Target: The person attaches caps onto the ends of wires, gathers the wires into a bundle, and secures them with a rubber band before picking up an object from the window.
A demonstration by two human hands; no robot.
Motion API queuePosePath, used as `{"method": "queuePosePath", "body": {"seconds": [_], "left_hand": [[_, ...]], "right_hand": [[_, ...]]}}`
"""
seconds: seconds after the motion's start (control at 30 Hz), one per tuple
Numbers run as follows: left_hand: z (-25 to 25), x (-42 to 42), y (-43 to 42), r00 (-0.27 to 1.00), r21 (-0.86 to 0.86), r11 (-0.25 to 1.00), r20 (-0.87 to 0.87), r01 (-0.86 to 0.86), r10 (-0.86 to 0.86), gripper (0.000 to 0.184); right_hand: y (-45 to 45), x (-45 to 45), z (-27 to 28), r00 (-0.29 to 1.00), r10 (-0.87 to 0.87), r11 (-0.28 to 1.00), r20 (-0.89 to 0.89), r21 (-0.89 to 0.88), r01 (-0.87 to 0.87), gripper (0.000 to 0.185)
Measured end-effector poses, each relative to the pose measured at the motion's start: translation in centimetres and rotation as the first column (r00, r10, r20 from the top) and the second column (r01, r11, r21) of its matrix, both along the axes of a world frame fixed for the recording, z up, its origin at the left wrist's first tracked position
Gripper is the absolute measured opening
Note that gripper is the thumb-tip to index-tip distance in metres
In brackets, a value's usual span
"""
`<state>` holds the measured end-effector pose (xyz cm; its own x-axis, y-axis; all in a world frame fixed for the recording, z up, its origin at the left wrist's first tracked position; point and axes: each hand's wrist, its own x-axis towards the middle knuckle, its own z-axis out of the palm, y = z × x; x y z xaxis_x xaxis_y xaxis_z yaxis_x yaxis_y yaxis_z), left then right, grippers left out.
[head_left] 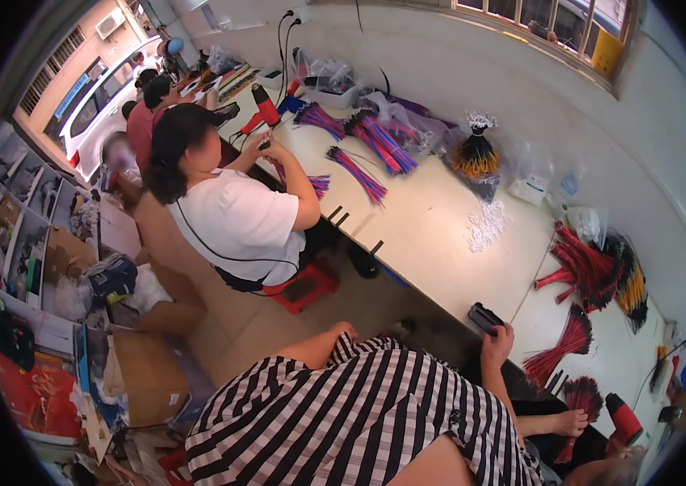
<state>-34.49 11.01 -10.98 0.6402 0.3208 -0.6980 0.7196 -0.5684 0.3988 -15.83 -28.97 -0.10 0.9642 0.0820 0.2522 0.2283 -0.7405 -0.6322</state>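
My right hand is at the table's near edge, its fingers against a small black rectangular object that it grips. What this object is cannot be made out. My left hand is low in front of my body, away from the table. Its fingers are curled at a gathered fold of my black-and-white striped shirt and look closed on the cloth.
A co-worker in white sits by a red stool. Another person's hand holds red wires near a red heat gun. The long white table bears wire bundles and small white pieces. Cardboard boxes stand left.
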Motion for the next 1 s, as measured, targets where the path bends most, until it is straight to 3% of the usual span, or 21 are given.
{"method": "queuePosePath", "body": {"seconds": [0.03, 0.1, 0.23, 0.97, 1.0], "left_hand": [[-1.3, -0.7, 1.5, 0.994, -0.093, 0.990, -0.009, 0.107, -0.109, 0.030], [-3.0, -2.2, 2.8, 0.987, -0.097, 0.987, -0.080, 0.129, -0.137, 0.030], [-5.7, -4.2, 3.0, 0.988, -0.084, 0.994, -0.132, 0.075, -0.085, 0.030], [-13.8, -1.1, 2.4, 1.000, -0.027, 0.999, -0.011, -0.025, 0.025, 0.029], [-13.8, -0.9, 2.5, 0.997, -0.042, 0.999, -0.077, -0.019, 0.016, 0.029]], "right_hand": [[-0.2, 0.0, -0.2, 0.995, 0.016, 0.999, -0.102, -0.025, -0.019, 0.026], [-0.2, -0.1, -0.3, 0.995, 0.010, 0.999, -0.097, -0.047, -0.015, 0.026], [-0.1, 0.1, -0.6, 0.994, 0.002, 0.999, -0.111, -0.044, -0.006, 0.027], [-0.8, 0.1, -0.5, 0.993, 0.072, 0.994, -0.097, -0.072, -0.079, 0.029], [-0.8, 0.2, -0.7, 0.993, 0.075, 0.995, -0.093, -0.064, -0.081, 0.030]]}}
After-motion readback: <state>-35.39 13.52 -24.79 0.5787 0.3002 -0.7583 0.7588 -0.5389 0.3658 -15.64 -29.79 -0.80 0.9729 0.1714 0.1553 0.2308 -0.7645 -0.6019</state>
